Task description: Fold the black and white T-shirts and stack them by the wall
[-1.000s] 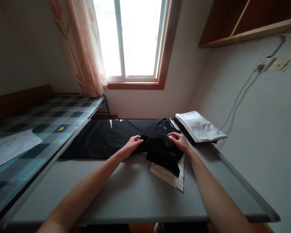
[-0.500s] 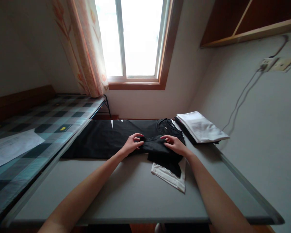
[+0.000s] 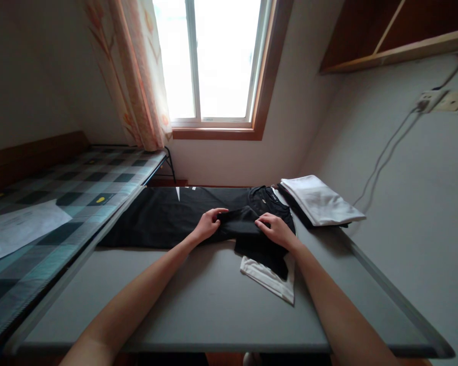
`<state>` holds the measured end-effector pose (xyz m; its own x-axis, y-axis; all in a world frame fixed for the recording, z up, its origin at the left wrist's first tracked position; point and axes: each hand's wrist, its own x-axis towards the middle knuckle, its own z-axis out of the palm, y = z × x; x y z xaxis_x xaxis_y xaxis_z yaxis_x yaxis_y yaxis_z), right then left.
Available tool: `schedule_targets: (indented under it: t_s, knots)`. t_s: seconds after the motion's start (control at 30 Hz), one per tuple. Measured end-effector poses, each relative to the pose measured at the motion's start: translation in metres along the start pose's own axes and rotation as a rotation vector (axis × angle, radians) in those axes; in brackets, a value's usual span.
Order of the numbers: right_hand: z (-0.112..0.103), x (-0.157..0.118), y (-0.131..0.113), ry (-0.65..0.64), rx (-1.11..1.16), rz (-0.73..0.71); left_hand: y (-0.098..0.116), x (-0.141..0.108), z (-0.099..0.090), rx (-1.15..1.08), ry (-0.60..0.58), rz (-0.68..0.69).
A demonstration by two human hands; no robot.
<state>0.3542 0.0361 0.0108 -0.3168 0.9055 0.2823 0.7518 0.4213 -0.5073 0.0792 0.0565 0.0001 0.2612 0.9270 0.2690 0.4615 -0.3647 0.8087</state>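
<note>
A black shirt [image 3: 164, 218] lies spread across the grey table [image 3: 198, 305], its collar toward the right. My left hand [image 3: 209, 223] pinches a raised fold of the black cloth near the shirt's middle. To its right, my right hand [image 3: 275, 229] grips the same fold by the collar, fingers closed. A black sleeve hangs down below my right hand. Under that sleeve, a white sleeve [image 3: 267, 282] sticks out toward the front edge of the table.
Folded white cloth [image 3: 320, 201] on black cloth lies at the table's back right, by the wall. At the left is a bed with a checked mattress [image 3: 118, 178] and paper [image 3: 26, 226] on it. A cable [image 3: 385, 150] hangs down the right wall.
Both hands have closed more firmly on the black cloth, and the fold between them is lifted and pulled flatter. The whole view has shifted slightly.
</note>
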Motion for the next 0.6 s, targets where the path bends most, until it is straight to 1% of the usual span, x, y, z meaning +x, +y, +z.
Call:
schedule_targets:
  t_s: [0.1, 0.13, 0.17, 0.23, 0.3, 0.37, 0.47, 0.53, 0.6]
  knots:
    - [-0.013, -0.001, 0.007, -0.106, 0.075, 0.026, 0.0, 0.0, -0.001, 0.085, -0.009, 0.036]
    - [-0.014, -0.001, 0.009, -0.111, 0.104, 0.014, 0.0, 0.0, -0.002, 0.1, -0.01, 0.04]
    - [-0.015, 0.0, 0.012, -0.09, 0.124, 0.0, 0.0, -0.001, -0.002, 0.112, 0.0, 0.038]
    - [-0.011, 0.001, 0.014, -0.006, 0.128, -0.011, -0.001, -0.002, -0.002, 0.142, 0.056, 0.017]
    - [-0.006, 0.002, 0.015, 0.06, 0.102, 0.018, -0.001, -0.005, -0.001, 0.192, 0.126, -0.022]
    - [-0.003, 0.002, 0.015, 0.073, 0.092, 0.077, 0.0, -0.009, 0.0, 0.266, 0.169, -0.061]
    - [-0.002, 0.003, 0.016, 0.063, 0.152, 0.162, 0.003, -0.016, 0.001, 0.394, 0.188, -0.093]
    - [-0.002, 0.003, 0.017, 0.061, 0.198, 0.183, 0.005, -0.019, 0.002, 0.448, 0.188, -0.108]
    - [0.0, 0.003, 0.018, 0.095, 0.211, 0.183, 0.005, -0.021, 0.002, 0.469, 0.18, -0.115]
